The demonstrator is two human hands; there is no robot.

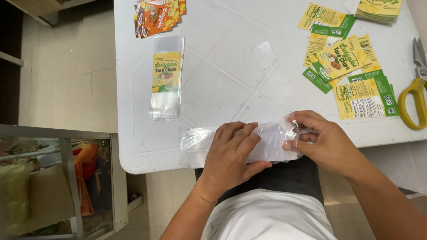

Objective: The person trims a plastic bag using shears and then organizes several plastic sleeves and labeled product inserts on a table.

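A: While the left hand (231,151) lies flat on the stack of clear bags (200,144) at the 6 o'clock edge of the white table (231,71), what is the right hand (320,142) doing?

B: It pinches the right end of the top bag between thumb and fingertips (294,119), at about 5 o'clock. The left hand grasps nothing; its palm and spread fingers only press the stack down.

A: How would you do this well?

B: I would keep that flat pressure even, so the lower bags do not slide, and lift only 1 layer with the pinch. The plastic looks slippery and crumples at the right end, so a light, steady pull seems safer than a tug.

A: What else is close by?

B: 1 labelled stack of bags (167,82) lies at 10 o'clock, well apart. Orange labels (158,15) sit at 11 o'clock, loose green and yellow labels (351,71) at 2 o'clock, and yellow-handled scissors (416,89) at 3 o'clock near the table edge.

A: Any risk?

B: I judge the stack could slip off the near edge, since it overhangs the lap slightly.
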